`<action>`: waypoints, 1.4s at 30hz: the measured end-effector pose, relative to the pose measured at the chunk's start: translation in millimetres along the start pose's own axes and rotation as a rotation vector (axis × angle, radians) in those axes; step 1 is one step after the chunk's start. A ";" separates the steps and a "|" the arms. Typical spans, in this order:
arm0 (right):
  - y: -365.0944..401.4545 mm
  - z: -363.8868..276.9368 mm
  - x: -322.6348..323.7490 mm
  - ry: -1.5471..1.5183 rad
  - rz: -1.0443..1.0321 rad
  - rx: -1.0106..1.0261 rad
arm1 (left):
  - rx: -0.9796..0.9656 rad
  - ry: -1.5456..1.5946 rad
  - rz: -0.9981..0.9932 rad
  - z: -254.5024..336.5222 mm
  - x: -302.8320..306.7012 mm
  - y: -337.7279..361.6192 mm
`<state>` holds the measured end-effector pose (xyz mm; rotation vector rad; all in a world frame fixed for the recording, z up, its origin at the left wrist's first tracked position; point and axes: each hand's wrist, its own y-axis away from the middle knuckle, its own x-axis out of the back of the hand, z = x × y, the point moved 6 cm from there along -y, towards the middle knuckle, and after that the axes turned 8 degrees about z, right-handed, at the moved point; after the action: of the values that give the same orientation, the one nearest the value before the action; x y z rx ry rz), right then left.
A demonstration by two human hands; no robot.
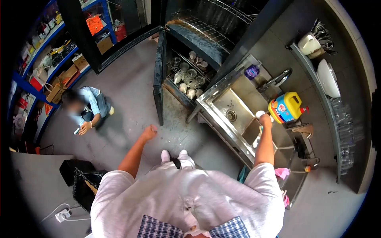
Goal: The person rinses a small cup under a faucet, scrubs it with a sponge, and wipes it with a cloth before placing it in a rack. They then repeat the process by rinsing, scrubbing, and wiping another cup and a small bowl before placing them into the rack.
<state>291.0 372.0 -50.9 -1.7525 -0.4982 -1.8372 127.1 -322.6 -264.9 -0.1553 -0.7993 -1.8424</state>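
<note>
Over the steel sink, my right hand is closed at a small white cup, near the divider between basins. Close to that hand, on its right, stands a yellow jug with a blue label. My left hand hangs above the floor with its fingers curled; whether anything is inside them is hidden. Ahead, a low cabinet with its door open holds glasses and white cups on racks.
A person crouches at the left by blue shelves, holding a phone. A faucet and purple bottle stand behind the sink. A wall shelf carries bowls and glasses. A black bin is at lower left.
</note>
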 end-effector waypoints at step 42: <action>-172.4 -549.4 -272.1 -1.900 -0.618 -1.133 | -0.465 0.032 0.227 218.8 207.7 -98.5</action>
<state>-247.9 207.9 -348.2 -4.1020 -0.6431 0.2919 -102.3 -336.3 -46.0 -0.4913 -0.3036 -1.7796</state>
